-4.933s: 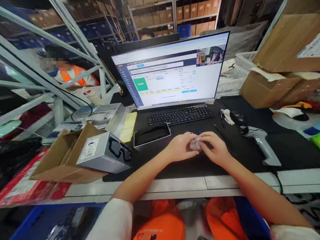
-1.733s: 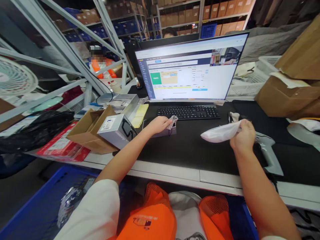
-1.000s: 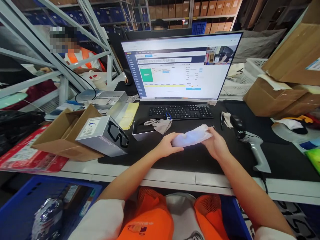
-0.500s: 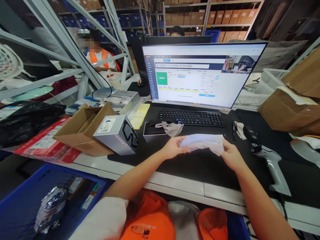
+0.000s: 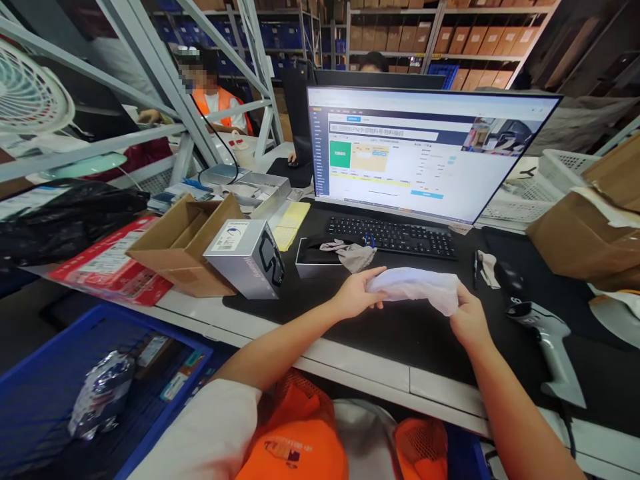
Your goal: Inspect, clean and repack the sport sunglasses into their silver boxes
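Observation:
A white, slightly see-through wrapped item [image 5: 417,285] is stretched between my hands above the black desk mat; what the wrapping covers is hidden. My left hand [image 5: 356,293] grips its left end, with the thumb on top and fingers below. Its right end is pinched in my right hand [image 5: 469,313]. Just beyond my left hand lies an open box [image 5: 320,270] with a dark inside. A crumpled grey cloth [image 5: 354,255] rests over that box's right side. Further left stands a silver-grey box [image 5: 245,260] with a picture of dark headphones or goggles on its side.
A keyboard [image 5: 395,239] lies beneath a lit monitor [image 5: 400,180]. A barcode scanner [image 5: 545,340] rests on the right. An open cardboard box [image 5: 185,267] and yellow paper slips [image 5: 291,225] are on the left. Below the desk sits a blue crate [image 5: 40,360]. Another person [image 5: 220,103] sits behind the metal frame.
The whole view has shifted slightly, so the desk things appear further right. Both hands still hold the white wrapped item, with little change in grip. A panel on the screen has turned pale orange.

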`<state>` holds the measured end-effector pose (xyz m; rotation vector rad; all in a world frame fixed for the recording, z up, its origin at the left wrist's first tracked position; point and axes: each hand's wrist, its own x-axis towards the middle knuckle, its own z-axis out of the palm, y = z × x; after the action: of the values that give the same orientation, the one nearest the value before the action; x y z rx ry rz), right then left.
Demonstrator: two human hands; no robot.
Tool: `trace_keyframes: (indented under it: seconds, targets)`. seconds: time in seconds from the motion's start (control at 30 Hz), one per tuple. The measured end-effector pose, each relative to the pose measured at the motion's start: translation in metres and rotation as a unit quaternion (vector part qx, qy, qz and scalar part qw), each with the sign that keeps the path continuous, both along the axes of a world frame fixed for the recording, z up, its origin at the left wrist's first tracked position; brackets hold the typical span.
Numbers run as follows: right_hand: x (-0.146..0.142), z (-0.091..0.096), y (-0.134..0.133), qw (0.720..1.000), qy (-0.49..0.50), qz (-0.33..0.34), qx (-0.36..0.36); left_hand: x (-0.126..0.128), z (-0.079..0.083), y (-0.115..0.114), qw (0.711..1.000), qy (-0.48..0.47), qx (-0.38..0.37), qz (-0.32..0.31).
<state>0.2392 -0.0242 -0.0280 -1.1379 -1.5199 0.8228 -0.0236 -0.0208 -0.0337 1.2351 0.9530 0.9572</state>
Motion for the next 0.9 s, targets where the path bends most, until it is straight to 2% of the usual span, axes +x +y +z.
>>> trace_keyframes:
  seconds: [0.1,0.2,0.3,0.37,0.5,0.6,0.67,0.73,0.77,0.83,0.9]
  targets:
    - [-0.001,-0.001,-0.001,0.998,-0.041,-0.026,0.038,0.000,-0.001,-0.001,1.000,0.010,0.019,-0.004]
    - [0.000,-0.001,-0.001,0.992,-0.087,-0.063,0.069,-0.001,0.002,-0.005,0.997,0.032,0.053,-0.044]
    - [0.002,0.000,0.000,0.986,-0.111,-0.092,0.080,-0.003,0.006,-0.006,0.992,0.057,0.064,-0.089]
    - [0.004,0.001,0.000,0.986,-0.106,-0.107,0.071,-0.006,0.007,-0.004,0.993,0.068,0.060,-0.079]
    - [0.007,0.002,0.003,0.992,-0.021,-0.124,0.002,-0.011,0.013,0.004,0.995,0.076,0.048,-0.034]
    - [0.011,0.003,0.008,0.982,0.086,-0.165,-0.023,-0.021,0.028,0.006,0.991,0.109,0.070,0.020]
    - [0.014,0.005,0.012,0.972,0.165,-0.163,-0.024,-0.033,0.041,0.008,0.982,0.149,0.093,0.072]
    - [0.019,0.007,0.016,0.964,0.223,-0.145,-0.028,-0.051,0.053,0.012,0.956,0.213,0.131,0.151]
    - [0.021,0.009,0.017,0.959,0.240,-0.146,-0.026,-0.061,0.057,0.015,0.932,0.261,0.157,0.195]
    - [0.025,0.010,0.019,0.953,0.256,-0.159,-0.014,-0.079,0.063,0.020,0.857,0.394,0.205,0.262]
    - [0.027,0.010,0.019,0.949,0.269,-0.164,-0.001,-0.091,0.063,0.024,0.765,0.532,0.227,0.283]
